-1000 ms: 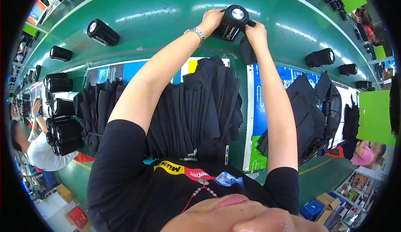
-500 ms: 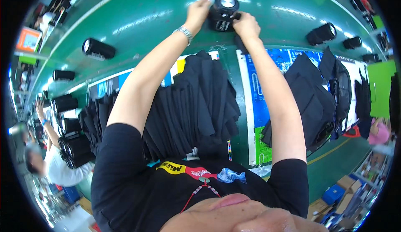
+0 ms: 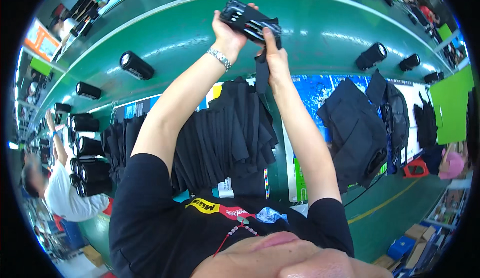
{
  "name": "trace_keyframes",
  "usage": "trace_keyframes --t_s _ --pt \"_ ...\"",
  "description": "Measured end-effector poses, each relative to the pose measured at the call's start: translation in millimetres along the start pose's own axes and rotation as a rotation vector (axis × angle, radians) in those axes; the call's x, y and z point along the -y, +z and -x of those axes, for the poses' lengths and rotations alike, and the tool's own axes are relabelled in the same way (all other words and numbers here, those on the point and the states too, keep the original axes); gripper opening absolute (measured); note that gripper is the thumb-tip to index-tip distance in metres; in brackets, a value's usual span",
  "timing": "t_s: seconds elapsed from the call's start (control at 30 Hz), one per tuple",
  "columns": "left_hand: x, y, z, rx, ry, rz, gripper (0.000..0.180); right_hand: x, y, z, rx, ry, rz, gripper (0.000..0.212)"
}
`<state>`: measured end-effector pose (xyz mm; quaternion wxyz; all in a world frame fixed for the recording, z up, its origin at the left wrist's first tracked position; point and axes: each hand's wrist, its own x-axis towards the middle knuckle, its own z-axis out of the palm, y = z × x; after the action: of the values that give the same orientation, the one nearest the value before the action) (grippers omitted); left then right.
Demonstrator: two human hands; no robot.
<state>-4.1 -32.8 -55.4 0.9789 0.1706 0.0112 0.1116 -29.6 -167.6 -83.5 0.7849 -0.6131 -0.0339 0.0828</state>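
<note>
Bright, cool light left pale streaks of glare on the green bench and highlights on the handheld black cylinder; straight edges bowed, and the periphery appeared soft and compressed.

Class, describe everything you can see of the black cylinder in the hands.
The black cylinder has shiny, plastic-looking parts and small pale markings along its side. It is held sideways, tilted, over the green table. The left hand cups its left end; the right hand grips its right end, thumb against it.
</note>
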Motion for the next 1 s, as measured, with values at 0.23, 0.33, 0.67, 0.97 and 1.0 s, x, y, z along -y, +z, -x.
trace_keyframes --t_s 0.23,0.33,0.67,0.97,1.0 --pt "-63 -2 41 -0.296 -0.013 -0.542 0.06 40 -1 -18 0.012 -0.572 0.338 0.043" --pt "-63 5 46 0.092 0.262 -1.167 0.044 17 -7 -28 0.108 -0.785 0.742 0.058" --pt "-56 -11 -18 0.183 -0.146 -1.645 0.036 17 2 -17 0.214 -0.472 0.752 0.078" --pt "-45 18 -14 0.639 0.879 -2.286 0.026 10 -14 -39 0.05 -0.413 0.648 0.087" --pt "-44 21 -7 0.653 0.913 -2.29 0.024 11 -15 -40 0.058 -0.414 0.657 0.088"
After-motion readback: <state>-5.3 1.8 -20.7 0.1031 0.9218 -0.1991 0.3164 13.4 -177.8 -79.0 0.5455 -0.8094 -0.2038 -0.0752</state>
